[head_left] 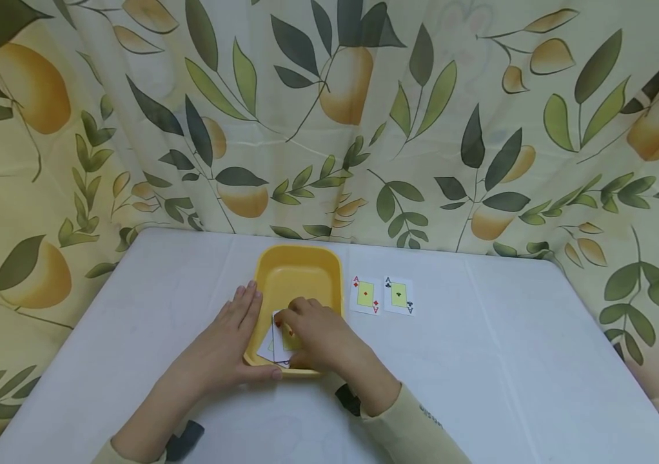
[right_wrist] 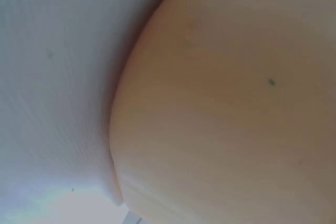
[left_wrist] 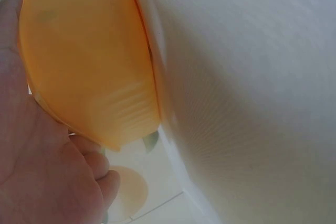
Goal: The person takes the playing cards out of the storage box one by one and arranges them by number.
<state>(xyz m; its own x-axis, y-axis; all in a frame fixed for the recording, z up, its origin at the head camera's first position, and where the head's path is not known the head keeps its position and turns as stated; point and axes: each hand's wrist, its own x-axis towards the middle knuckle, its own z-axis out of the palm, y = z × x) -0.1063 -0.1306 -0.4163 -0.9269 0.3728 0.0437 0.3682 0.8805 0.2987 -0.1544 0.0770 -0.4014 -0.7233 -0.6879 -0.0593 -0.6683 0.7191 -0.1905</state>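
A yellow plastic tray point(head_left: 297, 283) stands on the white table, with a few overlapping playing cards point(head_left: 267, 348) at its near end. My left hand point(head_left: 219, 345) rests along the tray's left side, fingers straight and thumb stretched along the near rim. In the left wrist view that hand point(left_wrist: 44, 150) lies against the outer wall of the tray point(left_wrist: 89, 56). Reaching into the tray, my right hand point(head_left: 324, 332) pinches the top playing card point(head_left: 278, 351) with bent fingers over it and the thumb at its near edge. The right wrist view shows mainly the tray wall point(right_wrist: 220, 108), no fingers.
Right of the tray, an ace of diamonds point(head_left: 365, 295) and an ace of clubs point(head_left: 399, 296) lie face up side by side. The white table point(head_left: 509, 367) spreads to the right. A fruit-patterned curtain point(head_left: 318, 142) hangs behind its far edge.
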